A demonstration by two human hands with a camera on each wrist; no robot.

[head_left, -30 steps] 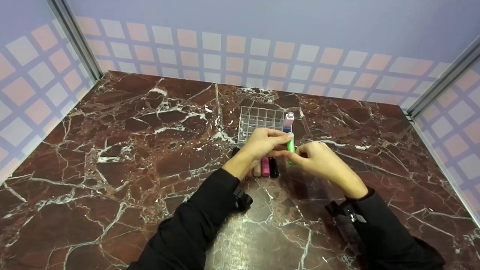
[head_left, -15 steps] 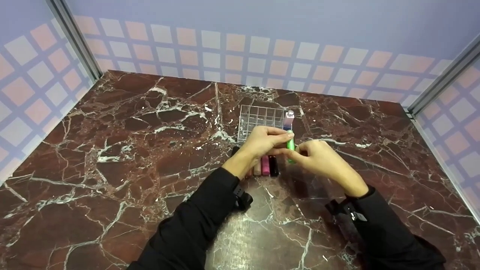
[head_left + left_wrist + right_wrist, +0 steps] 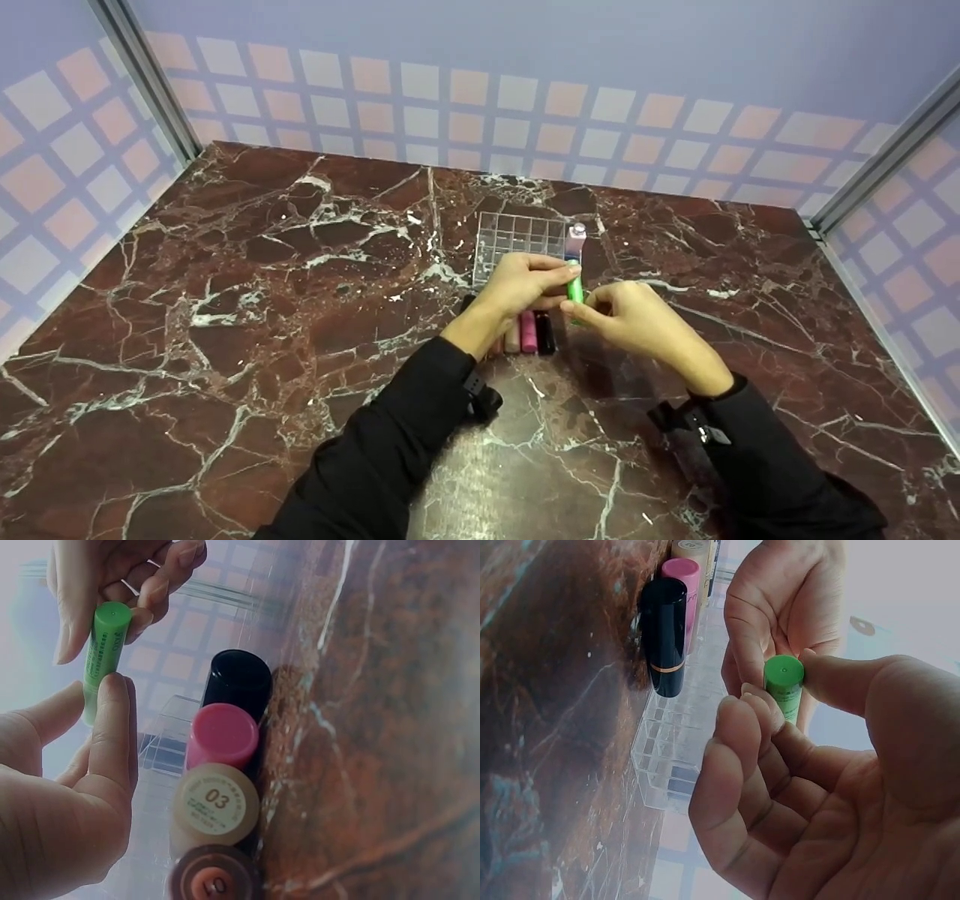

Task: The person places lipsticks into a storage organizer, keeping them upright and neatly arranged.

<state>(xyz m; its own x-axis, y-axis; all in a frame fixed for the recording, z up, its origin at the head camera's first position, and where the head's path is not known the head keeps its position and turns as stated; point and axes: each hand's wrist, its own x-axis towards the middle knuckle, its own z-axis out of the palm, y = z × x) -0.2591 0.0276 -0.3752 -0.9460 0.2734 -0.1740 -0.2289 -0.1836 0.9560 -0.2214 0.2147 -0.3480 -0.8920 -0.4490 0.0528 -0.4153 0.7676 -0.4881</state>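
Note:
A small green lip balm tube is held up between both hands, beside the lipstick row. My left hand pinches it between thumb and fingers, as the left wrist view shows, with one green end sticking out. Around that end lie the thumb and curled fingers of my right hand. In the right wrist view the right thumb and fingertips meet the sides of the lip balm. How firmly the right hand presses cannot be told.
A clear compartment organizer stands behind the hands, a pale pink tube at its right corner. Along its front are a black lipstick, a pink tube, a beige tube marked 03 and a brownish one. The marbled table surrounds them.
Both hands and the lip balm stay almost in place. The right thumb and fingers have shifted slightly on the tube. The row of tubes has not moved.

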